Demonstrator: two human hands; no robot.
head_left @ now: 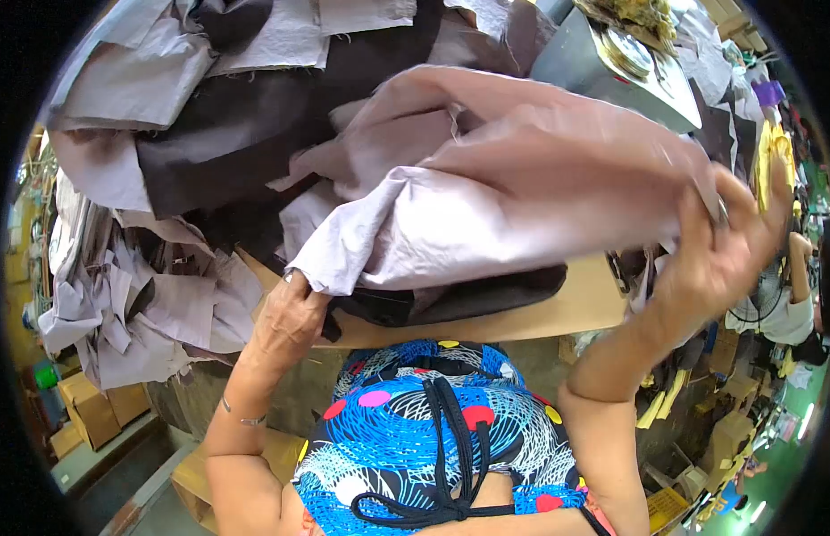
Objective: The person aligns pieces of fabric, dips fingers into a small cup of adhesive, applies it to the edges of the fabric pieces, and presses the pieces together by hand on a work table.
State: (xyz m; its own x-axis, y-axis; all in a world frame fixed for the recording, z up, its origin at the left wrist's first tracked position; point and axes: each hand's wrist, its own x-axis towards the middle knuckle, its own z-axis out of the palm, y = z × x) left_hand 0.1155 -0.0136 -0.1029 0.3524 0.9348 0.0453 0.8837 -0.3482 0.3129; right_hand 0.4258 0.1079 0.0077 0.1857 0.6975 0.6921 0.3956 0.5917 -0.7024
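Observation:
A large mauve piece of cloth (558,188) is stretched in the air between my two hands, its paler side turned up along the lower edge. My left hand (291,317) is closed on its lower left corner, close over the table edge. At the far right end, my right hand (714,255) pinches the cloth between thumb and finger, with other fingers spread and slightly blurred. Beneath the raised cloth lies a dark brown fabric piece (495,299) on the tan tabletop (584,299).
Dark brown fabric (218,143) and pale cut pieces (133,76) cover the table's far left. A heap of grey scraps (156,313) hangs over its left side. A grey metal box (611,71) stands at the back right. Cardboard boxes (93,406) sit lower left; another person (781,313) is at right.

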